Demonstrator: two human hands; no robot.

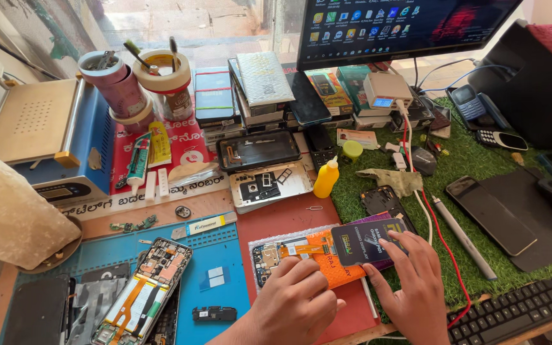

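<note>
Head view, left to right: we count one blue heating plate machine (46, 144) at the far left, one pale rock-like lump (11, 214) in front of it, two opened phones on the blue work mat (215, 255) — the nearer opened phone (142, 294) shows its orange flex and boards; one yellow squeeze bottle (326, 177) stands behind the red mat (289, 220); one monitor (404, 25) rises at the back, one keyboard (519, 310) lies at the lower right; the bench is a cluttered wooden desk, partly covered by green artificial turf (474, 166) on its right half, lit by daylight; our left hand (292, 303) rests with fingers curled close, their tips pressing on the phone with the orange film (317, 255) lying on the red mat; our right hand (413, 281) spreads its fingers moderately, fingertips laid on the dark display pack (365, 241) that overlaps that phone's right end.
</note>
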